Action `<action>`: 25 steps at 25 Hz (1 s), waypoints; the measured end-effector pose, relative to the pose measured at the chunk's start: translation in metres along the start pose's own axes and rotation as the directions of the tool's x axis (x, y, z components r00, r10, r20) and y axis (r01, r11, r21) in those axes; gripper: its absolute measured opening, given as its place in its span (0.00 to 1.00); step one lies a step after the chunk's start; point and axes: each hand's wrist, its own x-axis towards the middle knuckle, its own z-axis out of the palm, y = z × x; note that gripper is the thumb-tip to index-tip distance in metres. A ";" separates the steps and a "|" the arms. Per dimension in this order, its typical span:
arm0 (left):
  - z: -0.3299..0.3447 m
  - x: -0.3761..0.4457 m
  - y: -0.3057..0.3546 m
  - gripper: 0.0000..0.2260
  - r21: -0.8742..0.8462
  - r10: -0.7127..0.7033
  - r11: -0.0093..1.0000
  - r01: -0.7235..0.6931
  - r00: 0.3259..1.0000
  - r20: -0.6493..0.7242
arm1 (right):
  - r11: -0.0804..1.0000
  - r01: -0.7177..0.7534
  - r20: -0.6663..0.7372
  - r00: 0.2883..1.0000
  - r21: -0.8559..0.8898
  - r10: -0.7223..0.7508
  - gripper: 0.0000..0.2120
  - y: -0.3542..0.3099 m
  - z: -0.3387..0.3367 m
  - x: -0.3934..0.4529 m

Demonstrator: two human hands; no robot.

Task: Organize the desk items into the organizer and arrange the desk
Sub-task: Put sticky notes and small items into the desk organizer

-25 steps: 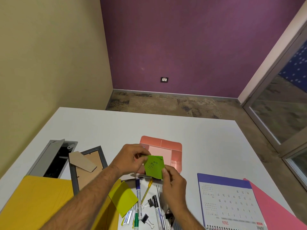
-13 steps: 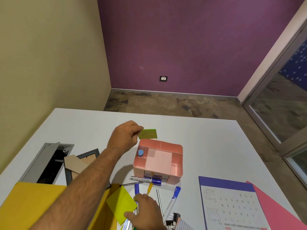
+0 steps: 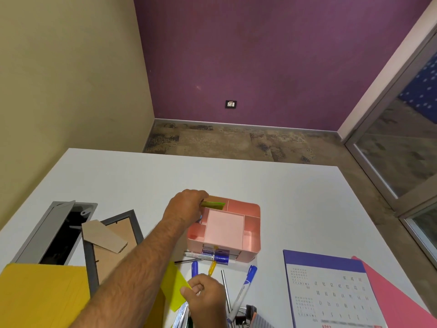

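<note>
A pink organizer [image 3: 252, 249] with several compartments stands mid-desk. My left hand [image 3: 186, 207] pinches a green sticky note [image 3: 212, 205] over the organizer's back-left compartment. My right hand [image 3: 207, 300] is near the front edge, fingers curled on the corner of a yellow-green sticky note [image 3: 173, 290] that lies on the desk. Several pens and markers [image 3: 246, 286] lie around and under that hand, one marker [image 3: 209, 256] against the organizer's front wall.
A grey picture frame [image 3: 111, 242] lies face down at the left, beside an open grey cable box [image 3: 50, 233]. A yellow folder [image 3: 40, 297] covers the front-left corner. A desk calendar [image 3: 328, 292] and a pink folder [image 3: 402, 301] lie at the right.
My left hand carried the green note from in front of me out over the organizer and lowered it to the back-left compartment. My right hand dropped to the yellow-green note.
</note>
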 end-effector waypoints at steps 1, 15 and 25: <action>0.002 -0.003 -0.001 0.14 -0.012 -0.005 1.000 0.005 1.000 -0.001 | 0.997 -0.024 -0.019 0.999 0.079 0.026 0.06 0.001 -0.002 0.001; -0.049 -0.022 -0.004 0.06 -0.609 0.111 0.793 -0.030 0.989 0.097 | 0.789 0.025 -0.207 0.969 0.613 0.131 0.06 -0.066 -0.087 0.019; -0.057 -0.010 0.006 0.04 -0.443 0.040 0.893 -0.084 0.993 -0.108 | 0.997 -0.056 -0.059 0.996 0.057 0.059 0.09 -0.028 -0.164 0.008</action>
